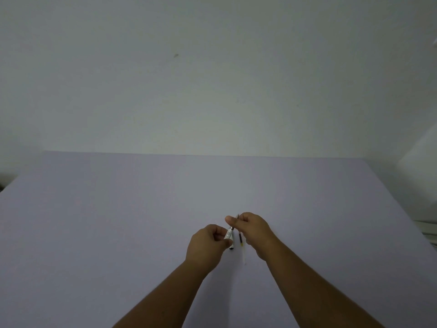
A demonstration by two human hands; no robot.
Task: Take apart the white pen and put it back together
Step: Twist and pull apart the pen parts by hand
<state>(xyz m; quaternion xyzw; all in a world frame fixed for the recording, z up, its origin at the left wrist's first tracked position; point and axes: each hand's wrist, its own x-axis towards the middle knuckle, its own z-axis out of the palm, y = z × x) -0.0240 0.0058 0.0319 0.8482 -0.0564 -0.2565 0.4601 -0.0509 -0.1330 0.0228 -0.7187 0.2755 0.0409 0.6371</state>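
Note:
My left hand (208,242) grips the white pen barrel (229,233), which points up and slightly right above the table. My right hand (253,229) pinches the pen's front tip section (234,222) at the barrel's upper end, with the thin point sticking out past my fingers. A thin refill (241,241) with a dark end lies on the table just right of the barrel, partly under my right hand. A small black piece (231,247) sits on the table below the barrel.
The pale lavender table (118,221) stretches wide on all sides, with a plain wall behind its far edge. A white object (423,159) stands off the table's right side.

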